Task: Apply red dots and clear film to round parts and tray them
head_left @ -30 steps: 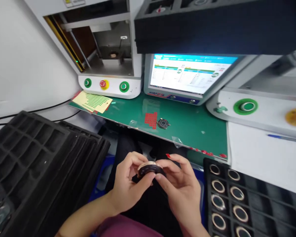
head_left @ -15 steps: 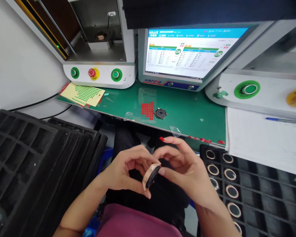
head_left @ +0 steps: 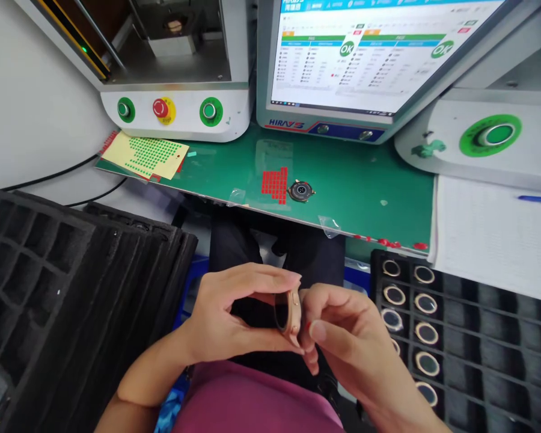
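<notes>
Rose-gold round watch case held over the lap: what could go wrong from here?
1. The rose-gold round watch case is pinched on edge between the left hand and right hand fingertips, off the green bench mat; a slip would likely drop it to the lap or floor.
2. Bare fingers may smudge its faces.
3. The black compartment tray sits close by the right forearm, which could knock its ring parts.

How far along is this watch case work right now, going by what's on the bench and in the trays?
Done, it seems: the screen shows green OK marks. In hand: both the left hand and right hand grip one rose-gold watch case, held on edge above the lap. Left: a tray at the right holds a column and more of ringed cases, and one round part lies on the green mat beside red stickers.
</notes>
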A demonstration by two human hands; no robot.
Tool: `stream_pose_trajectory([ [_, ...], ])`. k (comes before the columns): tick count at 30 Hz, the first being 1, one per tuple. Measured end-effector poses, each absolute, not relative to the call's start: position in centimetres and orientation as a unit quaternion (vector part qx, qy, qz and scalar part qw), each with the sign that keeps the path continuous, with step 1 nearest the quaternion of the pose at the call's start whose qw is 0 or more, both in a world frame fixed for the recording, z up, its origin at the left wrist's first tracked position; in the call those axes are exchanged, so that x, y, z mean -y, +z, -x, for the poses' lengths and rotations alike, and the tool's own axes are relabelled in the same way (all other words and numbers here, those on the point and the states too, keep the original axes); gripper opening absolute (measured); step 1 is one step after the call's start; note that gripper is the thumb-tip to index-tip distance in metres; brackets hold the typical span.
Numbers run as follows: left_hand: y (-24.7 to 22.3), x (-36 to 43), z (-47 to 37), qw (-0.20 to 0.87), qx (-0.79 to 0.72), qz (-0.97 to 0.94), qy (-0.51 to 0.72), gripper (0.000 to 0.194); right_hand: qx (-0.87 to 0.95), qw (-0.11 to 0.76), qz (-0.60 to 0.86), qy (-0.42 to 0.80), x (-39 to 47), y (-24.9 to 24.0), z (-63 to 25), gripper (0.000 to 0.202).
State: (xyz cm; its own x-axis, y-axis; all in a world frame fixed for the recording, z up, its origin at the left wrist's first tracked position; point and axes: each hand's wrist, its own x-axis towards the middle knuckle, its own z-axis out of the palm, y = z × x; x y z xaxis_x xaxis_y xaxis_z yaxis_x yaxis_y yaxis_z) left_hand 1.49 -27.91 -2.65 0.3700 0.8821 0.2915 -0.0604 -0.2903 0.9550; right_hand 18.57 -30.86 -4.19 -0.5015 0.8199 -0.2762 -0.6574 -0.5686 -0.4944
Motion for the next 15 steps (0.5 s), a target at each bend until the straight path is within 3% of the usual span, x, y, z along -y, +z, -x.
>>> stream_pose_trajectory([
  [15,-2.57,27.83,-1.04,0.447,-0.318,-0.705,0.45,0.059,0.2,0.457,0.312,0.808,30.84,-3.43,-18.15,0.02],
])
